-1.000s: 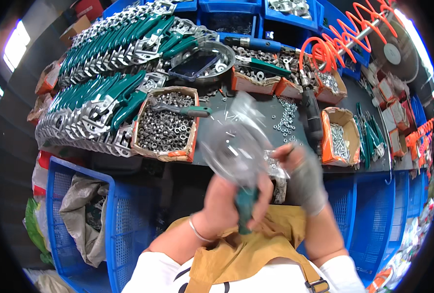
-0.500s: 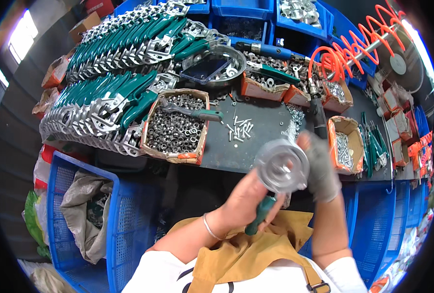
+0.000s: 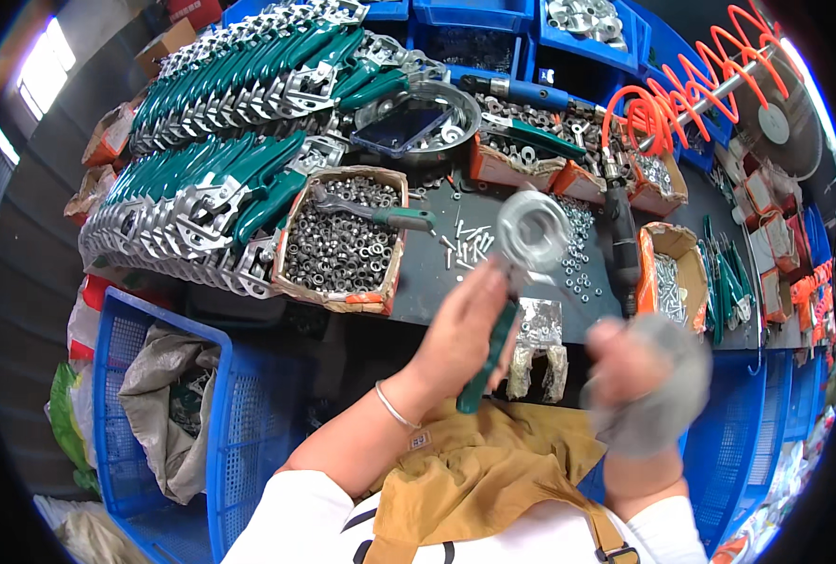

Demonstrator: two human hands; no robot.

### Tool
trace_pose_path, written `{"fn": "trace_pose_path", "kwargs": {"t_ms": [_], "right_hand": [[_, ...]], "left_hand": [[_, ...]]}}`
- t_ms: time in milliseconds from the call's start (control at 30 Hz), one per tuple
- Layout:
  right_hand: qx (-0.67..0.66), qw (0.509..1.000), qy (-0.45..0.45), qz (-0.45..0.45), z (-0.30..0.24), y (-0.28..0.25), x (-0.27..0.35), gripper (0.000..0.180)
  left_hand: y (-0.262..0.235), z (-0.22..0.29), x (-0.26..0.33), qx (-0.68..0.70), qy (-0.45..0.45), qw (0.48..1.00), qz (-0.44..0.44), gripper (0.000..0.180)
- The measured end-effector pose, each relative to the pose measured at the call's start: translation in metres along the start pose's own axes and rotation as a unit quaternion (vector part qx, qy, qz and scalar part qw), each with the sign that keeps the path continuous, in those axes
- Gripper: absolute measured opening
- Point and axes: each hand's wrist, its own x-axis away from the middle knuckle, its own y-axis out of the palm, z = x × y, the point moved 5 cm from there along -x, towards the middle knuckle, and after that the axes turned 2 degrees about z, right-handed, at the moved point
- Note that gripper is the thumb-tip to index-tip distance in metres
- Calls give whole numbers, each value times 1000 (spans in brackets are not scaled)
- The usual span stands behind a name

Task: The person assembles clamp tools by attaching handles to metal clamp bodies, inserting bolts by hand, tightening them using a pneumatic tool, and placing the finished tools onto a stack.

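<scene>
My left hand [image 3: 456, 329] is closed round the green handle [image 3: 489, 362] of a tool whose head is a shiny metal ring [image 3: 533, 231]. Motion smears that ring, which is held above the bench's front part. My right hand [image 3: 648, 381], in a grey glove, is apart from the tool, to its right and lower, in front of the bench edge. It is too blurred to show whether its fingers grip anything. Between my hands, a silvery block with two worn legs [image 3: 538, 324] juts from the bench edge. Small bolts [image 3: 470, 246] and loose nuts [image 3: 580, 249] lie beyond.
Green-handled metal tools [image 3: 183, 211] are stacked at left beside a carton of nuts [image 3: 338, 254]. A round tray [image 3: 470, 117] carries a phone. A power driver [image 3: 617, 226] lies near a carton of bolts [image 3: 664, 282]. An orange coiled hose [image 3: 653, 117] hangs at right; a blue crate [image 3: 216, 432] stands lower left.
The ringed tool has moved up and away from me in my left hand. My right hand has come off its ring and dropped to the lower right, uncovering the silvery block and the driver.
</scene>
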Motion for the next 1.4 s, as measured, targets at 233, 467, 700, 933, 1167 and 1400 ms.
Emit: {"fn": "trace_pose_path", "kwargs": {"t_ms": [233,467,700,933,1167,1400], "right_hand": [[-300,925,232,-38,91,81,6,37],[-592,626,507,13,-18,78,59,26],[66,978,75,183,37,-5,-22,7],[-381,872,302,-61,43,97,61,38],[-516,742,420,-85,5,103,63,37],[192,923,317,-105,178,116,69,68]], "left_hand": [[30,11,29,259,50,941,-212,60],[-9,28,-6,84,171,979,67,52],[16,-15,17,24,17,996,-81,44],[19,14,2,407,38,901,-146,58],[-1,-6,-7,327,110,937,55,50],[0,-8,0,304,48,951,27,58]]}}
